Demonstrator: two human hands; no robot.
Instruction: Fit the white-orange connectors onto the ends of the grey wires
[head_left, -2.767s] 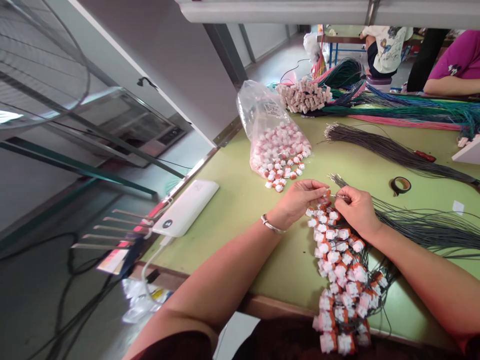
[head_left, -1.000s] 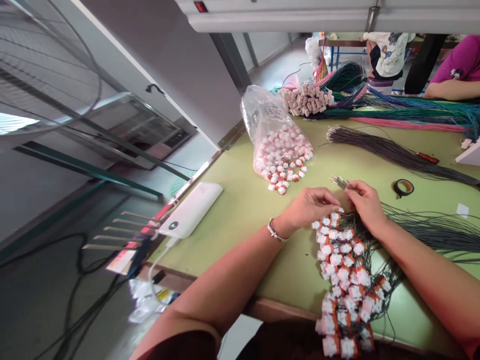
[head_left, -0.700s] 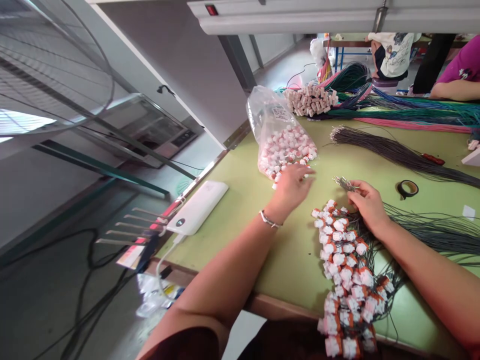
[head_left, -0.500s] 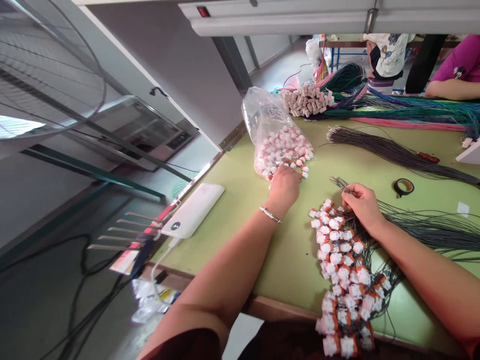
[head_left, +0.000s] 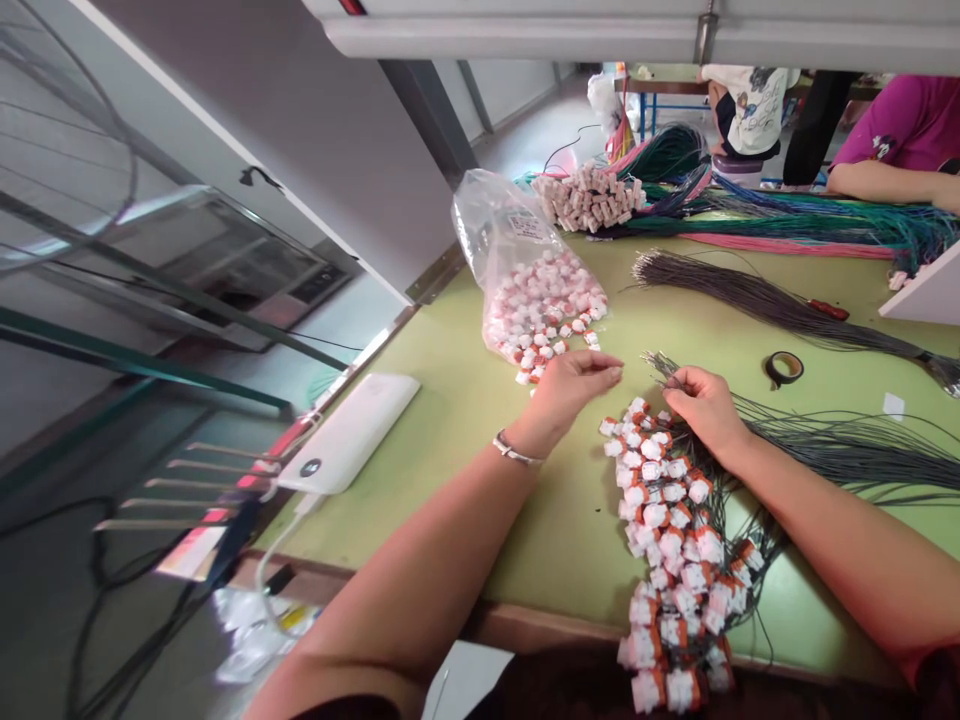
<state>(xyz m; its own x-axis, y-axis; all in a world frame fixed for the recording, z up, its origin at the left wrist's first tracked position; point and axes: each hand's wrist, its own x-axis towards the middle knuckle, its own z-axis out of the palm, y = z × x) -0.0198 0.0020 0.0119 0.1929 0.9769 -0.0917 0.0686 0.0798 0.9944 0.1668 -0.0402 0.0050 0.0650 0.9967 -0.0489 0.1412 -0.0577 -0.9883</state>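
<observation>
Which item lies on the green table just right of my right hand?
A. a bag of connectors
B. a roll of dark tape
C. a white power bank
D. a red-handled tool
B. The roll of dark tape lies on the green table, just right of the right hand.

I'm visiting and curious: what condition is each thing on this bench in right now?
Plastic bag: open, connectors spilling out.
Left hand: fingers pinched near the spilled connectors; contents hidden.
Right hand: pinching grey wire ends.
Wired connectors: heaped, overhanging the table edge.
Tape roll: lying flat.
</observation>
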